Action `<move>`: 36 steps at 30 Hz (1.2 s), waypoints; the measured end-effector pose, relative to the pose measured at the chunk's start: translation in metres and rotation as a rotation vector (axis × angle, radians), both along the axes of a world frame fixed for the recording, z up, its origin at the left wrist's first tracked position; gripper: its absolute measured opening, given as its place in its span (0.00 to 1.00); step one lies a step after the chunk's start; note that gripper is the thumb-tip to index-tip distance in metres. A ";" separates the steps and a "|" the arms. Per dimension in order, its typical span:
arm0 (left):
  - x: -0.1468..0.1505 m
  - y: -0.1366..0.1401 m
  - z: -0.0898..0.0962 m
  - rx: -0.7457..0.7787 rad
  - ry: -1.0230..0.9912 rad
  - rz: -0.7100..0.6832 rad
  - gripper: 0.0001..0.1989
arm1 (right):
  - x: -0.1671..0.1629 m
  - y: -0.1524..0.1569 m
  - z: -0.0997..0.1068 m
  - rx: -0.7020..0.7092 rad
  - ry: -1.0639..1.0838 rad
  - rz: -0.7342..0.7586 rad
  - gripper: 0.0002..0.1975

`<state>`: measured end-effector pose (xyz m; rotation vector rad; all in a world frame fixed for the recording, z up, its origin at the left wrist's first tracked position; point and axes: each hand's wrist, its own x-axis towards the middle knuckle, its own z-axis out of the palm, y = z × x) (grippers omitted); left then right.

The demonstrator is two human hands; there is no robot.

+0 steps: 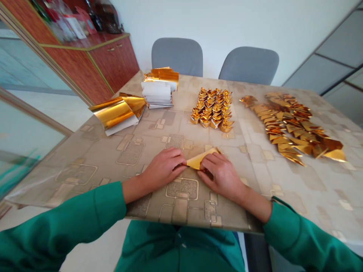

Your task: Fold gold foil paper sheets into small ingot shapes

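Seemingly feather-light and slick, the gold foil sheet (199,159) lay part-folded on the table (113,151) near its front edge. The left hand (163,169) and right hand (219,174) pressed curled fingertips onto its creased edges, the best hold; it looked easily crumpled.

Landmark: ingots (212,107), mid-table.
Nearer than ingots: bare tabletop (147,151), open.
Left of ingots: paper stack (159,90), foil roll (117,111).
Right of ingots: folded pile (292,126).
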<state>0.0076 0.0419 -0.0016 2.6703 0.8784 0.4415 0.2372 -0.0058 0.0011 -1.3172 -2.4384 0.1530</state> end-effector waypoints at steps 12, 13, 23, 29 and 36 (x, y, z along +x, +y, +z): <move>0.000 0.013 -0.001 -0.050 0.006 0.126 0.10 | -0.001 0.015 -0.005 -0.134 0.093 -0.080 0.11; 0.000 0.013 -0.001 -0.047 0.010 0.136 0.09 | -0.002 0.015 -0.006 -0.131 0.083 -0.090 0.11; 0.003 0.012 -0.005 -0.003 0.032 0.184 0.07 | -0.009 0.013 -0.009 -0.064 -0.025 -0.163 0.09; 0.003 0.012 -0.006 0.116 0.038 0.145 0.07 | -0.009 0.011 -0.010 -0.083 -0.042 -0.201 0.08; 0.010 -0.006 -0.007 0.355 0.133 -0.229 0.15 | -0.008 0.012 -0.014 -0.013 -0.066 -0.181 0.09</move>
